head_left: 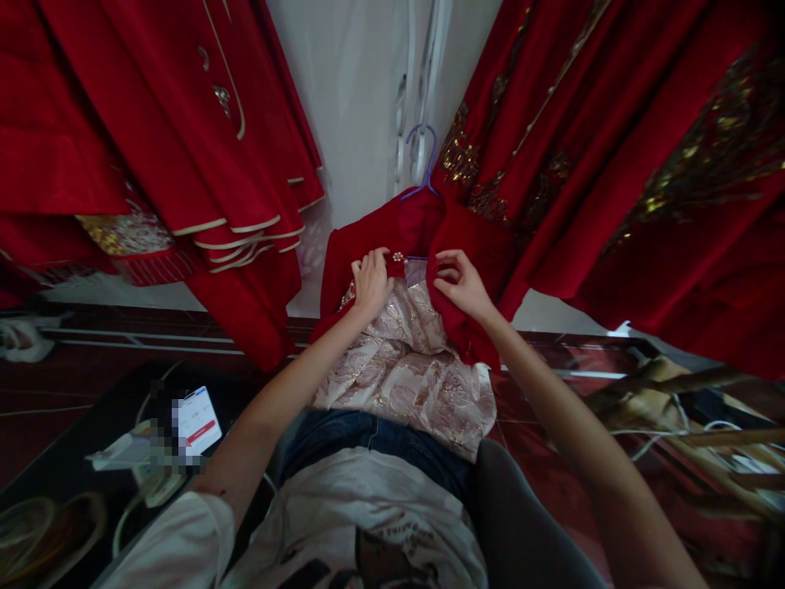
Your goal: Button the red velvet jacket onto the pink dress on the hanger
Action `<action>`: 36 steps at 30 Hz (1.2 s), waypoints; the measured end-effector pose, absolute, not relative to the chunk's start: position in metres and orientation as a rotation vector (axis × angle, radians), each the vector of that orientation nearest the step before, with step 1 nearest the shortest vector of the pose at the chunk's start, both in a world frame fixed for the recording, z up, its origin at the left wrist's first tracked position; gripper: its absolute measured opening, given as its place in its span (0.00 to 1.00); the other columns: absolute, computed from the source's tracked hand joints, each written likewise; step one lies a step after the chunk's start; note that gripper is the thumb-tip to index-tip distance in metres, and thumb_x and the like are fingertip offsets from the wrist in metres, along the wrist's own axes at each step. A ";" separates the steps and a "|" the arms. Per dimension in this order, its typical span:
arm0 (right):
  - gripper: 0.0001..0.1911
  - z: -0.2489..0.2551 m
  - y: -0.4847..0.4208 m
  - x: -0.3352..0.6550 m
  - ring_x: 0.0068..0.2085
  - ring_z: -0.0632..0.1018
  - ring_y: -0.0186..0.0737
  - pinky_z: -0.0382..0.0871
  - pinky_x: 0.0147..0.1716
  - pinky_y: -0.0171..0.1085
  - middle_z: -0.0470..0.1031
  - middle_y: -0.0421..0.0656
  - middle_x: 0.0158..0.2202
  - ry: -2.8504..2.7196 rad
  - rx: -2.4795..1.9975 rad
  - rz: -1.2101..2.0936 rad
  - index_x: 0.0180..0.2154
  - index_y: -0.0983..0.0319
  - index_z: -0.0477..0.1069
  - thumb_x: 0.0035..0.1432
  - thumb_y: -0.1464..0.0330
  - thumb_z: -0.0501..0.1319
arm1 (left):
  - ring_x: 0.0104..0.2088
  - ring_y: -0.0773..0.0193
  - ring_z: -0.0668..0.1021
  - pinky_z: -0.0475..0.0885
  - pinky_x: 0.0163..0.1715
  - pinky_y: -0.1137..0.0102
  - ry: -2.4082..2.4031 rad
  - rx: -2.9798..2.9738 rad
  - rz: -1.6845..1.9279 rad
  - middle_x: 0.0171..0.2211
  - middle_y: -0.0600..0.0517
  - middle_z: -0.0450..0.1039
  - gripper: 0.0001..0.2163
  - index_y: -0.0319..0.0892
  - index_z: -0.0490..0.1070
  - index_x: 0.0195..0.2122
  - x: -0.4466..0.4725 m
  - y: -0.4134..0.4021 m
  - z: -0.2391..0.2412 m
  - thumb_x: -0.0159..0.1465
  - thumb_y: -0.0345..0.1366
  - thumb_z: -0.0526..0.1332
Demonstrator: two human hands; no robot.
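Note:
A red jacket (343, 241) hangs on a purple hanger (432, 155) in front of me, its front parted. Pale pink-and-gold patterned fabric (392, 372) shows inside and below it, spreading over my lap. My left hand (373, 285) lies on the left front panel, its fingers curled over the edge beside a flower-shaped button (398, 257). My right hand (461, 282) has its fingers bent at the edge of the right panel, thumb below and forefinger above. The fingertips of both hands are partly hidden by the cloth.
Red garments (245, 164) with pale trim hang at the left, and gold-decorated red ones (570, 204) at the right. White cabinet doors (349, 90) stand behind. A phone (199, 421) rests on a dark surface at lower left. At lower right is a blurred wooden rack (705, 442) with cables.

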State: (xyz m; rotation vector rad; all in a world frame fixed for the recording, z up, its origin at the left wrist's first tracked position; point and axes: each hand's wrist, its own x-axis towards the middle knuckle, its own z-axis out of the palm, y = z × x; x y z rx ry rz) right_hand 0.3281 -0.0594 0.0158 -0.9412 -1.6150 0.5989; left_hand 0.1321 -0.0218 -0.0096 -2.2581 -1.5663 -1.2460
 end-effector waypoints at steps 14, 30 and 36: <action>0.25 0.008 -0.058 0.296 0.37 0.75 0.37 0.73 0.41 0.41 0.68 0.46 0.49 -1.700 -0.945 0.329 0.50 0.59 0.61 0.48 0.74 0.60 | 0.44 0.61 0.78 0.73 0.45 0.66 -1.351 -2.481 -1.730 0.44 0.48 0.73 0.14 0.44 0.58 0.48 0.140 -0.048 -0.006 0.62 0.27 0.57; 0.25 0.007 -0.060 0.290 0.36 0.74 0.38 0.73 0.43 0.44 0.66 0.48 0.49 -1.727 -1.016 0.123 0.52 0.59 0.62 0.50 0.74 0.59 | 0.36 0.60 0.79 0.71 0.37 0.68 -1.315 -2.735 -1.241 0.36 0.50 0.76 0.13 0.43 0.63 0.45 0.130 -0.044 0.040 0.59 0.29 0.60; 0.20 0.013 -0.066 0.292 0.45 0.74 0.43 0.72 0.50 0.47 0.66 0.49 0.50 -1.738 -1.019 0.134 0.52 0.58 0.66 0.57 0.72 0.55 | 0.30 0.62 0.78 0.71 0.34 0.69 -1.332 -2.729 -1.199 0.30 0.50 0.76 0.06 0.41 0.67 0.38 0.141 -0.034 0.040 0.61 0.33 0.60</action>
